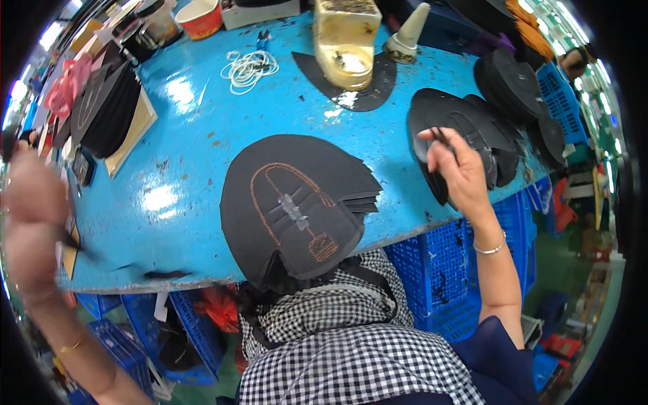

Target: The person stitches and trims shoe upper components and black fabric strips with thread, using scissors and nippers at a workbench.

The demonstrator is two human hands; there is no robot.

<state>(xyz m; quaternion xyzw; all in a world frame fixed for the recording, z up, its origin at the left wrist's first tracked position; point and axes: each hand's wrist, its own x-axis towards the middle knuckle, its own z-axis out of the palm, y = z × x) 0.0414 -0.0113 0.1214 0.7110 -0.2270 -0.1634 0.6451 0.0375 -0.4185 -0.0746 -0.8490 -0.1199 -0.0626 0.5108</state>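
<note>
Before me on the blue table lies a stack of black curved shoe-upper pieces, with brown stitching and clear tape on the top one. My right hand is closed in a pinch over another black pile at the right; a small dark bit shows at its fingertips, too little to name. At the far left my left hand is raised and smeared by motion, so its fingers cannot be read. A blurred dark strip is near the table's front edge on that side.
A stained glue container stands on a black piece at the back, beside a pale cone. White cord lies left of it. Black stacks sit at the left. Blue crates are below the table edge.
</note>
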